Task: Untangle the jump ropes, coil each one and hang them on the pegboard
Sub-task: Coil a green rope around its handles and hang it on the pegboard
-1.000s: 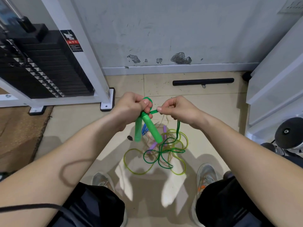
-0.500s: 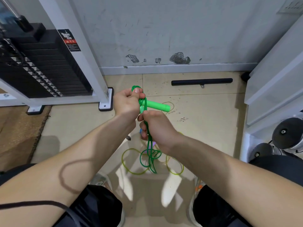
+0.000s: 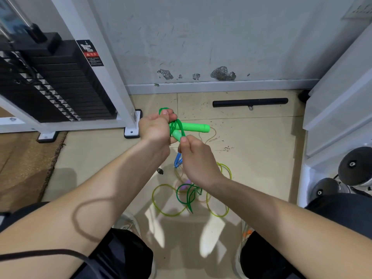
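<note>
the handles you hold look like smooth, matt green plastic; the green cord and yellow cord are glossy, see-through plastic. your floor is shiny tile, the wall chipped matt paint, the mat rough fibre, the weight stack matt black metal.

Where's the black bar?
In the head view, the black bar lies on the floor by the wall, up and right of the green handles, right of the weight machine.
</note>
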A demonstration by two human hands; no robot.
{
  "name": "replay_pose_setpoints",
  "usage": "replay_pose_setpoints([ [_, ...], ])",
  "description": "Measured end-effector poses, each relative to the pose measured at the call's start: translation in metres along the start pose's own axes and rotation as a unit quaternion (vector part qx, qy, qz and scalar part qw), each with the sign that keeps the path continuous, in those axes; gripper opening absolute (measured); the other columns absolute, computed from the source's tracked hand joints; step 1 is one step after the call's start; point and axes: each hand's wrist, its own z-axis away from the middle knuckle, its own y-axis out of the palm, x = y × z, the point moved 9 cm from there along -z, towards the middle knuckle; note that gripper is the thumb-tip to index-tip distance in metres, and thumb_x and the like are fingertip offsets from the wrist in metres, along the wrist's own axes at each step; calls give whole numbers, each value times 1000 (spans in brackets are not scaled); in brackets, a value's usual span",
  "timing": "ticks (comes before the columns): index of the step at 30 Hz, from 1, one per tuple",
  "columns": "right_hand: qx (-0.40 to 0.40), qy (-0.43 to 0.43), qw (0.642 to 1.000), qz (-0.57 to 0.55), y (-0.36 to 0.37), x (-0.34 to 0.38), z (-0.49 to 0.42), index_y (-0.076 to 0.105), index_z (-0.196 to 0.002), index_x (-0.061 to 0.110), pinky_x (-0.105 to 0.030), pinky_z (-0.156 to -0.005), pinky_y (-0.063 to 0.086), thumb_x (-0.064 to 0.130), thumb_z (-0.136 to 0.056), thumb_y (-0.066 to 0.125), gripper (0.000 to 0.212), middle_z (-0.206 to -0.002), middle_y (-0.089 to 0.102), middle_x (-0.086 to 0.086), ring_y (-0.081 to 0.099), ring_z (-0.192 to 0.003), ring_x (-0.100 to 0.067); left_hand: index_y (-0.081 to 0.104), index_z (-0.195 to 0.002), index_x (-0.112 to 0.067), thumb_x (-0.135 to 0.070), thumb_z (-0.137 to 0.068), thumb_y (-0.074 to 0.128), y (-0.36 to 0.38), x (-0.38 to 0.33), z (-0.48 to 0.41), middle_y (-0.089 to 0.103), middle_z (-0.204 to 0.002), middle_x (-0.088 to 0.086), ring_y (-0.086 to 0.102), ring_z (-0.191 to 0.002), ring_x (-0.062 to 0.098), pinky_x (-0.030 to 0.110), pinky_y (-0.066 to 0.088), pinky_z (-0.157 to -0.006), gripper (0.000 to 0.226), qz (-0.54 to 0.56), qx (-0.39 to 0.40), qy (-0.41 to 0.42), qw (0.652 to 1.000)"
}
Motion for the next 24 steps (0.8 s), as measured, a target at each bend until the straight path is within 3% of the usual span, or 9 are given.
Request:
replay_pose_setpoints([
  [3,6,-41,999,15,10,7,7,58,-93,7,-45,-70,51,31,-107,27,41,-82,63,-11,60,-80,-33,62,-84,-19,-19,-105,50,-3,5,0,63,-72,-8,58,-78,16,26,46,-55,24,34,-27,-21,999],
  [6,26,-5,999,-25,26,-2,16,60,-85,10,-37,-76,47,33,-106,27,46,-79,60,1,56,-82,-20,61,-81,-19,-20,-105,49,0,5,-1,63,-71,-9,59,-84,18,39,54,-72,27,56,-8,-37,998],
  [10,103,55,983,-144,36,-28,5,61,-74,15,-26,-56,36,39,-107,36,47,-56,46,13,43,-54,-2,59,-83,-17,-19,-106,48,-1,0,-5,59,-75,-7,60,-88,17,47,58,-88,25,62,27,-63,996],
  [13,188,54,970,-148,35,-40,-7,66,-72,14,-27,-58,33,52,-102,46,52,-53,44,17,39,-52,-4,54,-84,-16,-17,-108,40,3,-8,-2,53,-75,-3,65,-73,14,41,61,-76,28,61,96,-98,989],
  [15,194,59,967,-154,23,-49,-15,69,-79,10,-31,-61,34,52,-95,60,47,-64,53,8,41,-62,-13,53,-85,-15,-16,-108,38,9,-9,5,52,-77,-2,65,-78,15,39,62,-70,28,48,149,-125,980],
  [18,201,48,966,-155,4,-55,-23,68,-71,17,-30,-58,35,33,-92,71,26,-66,51,-3,44,-64,-23,54,-84,-13,-14,-107,38,18,-8,18,52,-83,0,66,-84,18,43,61,-75,28,56,212,-151,964],
  [20,191,48,968,-155,-7,-59,-31,67,-66,23,-28,-63,41,12,-90,70,27,-64,57,3,57,-68,-25,55,-81,-13,-14,-107,39,23,-6,28,54,-80,0,68,-79,17,43,62,-74,30,36,249,-158,955],
  [22,194,41,968,-156,-15,-58,-37,68,-67,23,-21,-57,40,0,-87,69,30,-61,58,8,53,-59,-13,55,-78,-13,-15,-106,41,25,-4,34,58,-75,-2,70,-75,15,38,63,-69,32,-4,279,-143,950],
  [24,201,48,959,-192,-19,-57,-45,69,-76,17,-17,-49,38,-6,-87,67,26,-59,61,7,49,-50,-5,55,-75,-11,-16,-106,45,24,-11,31,62,-77,-6,71,-79,17,36,61,-73,32,-70,283,-76,953],
])
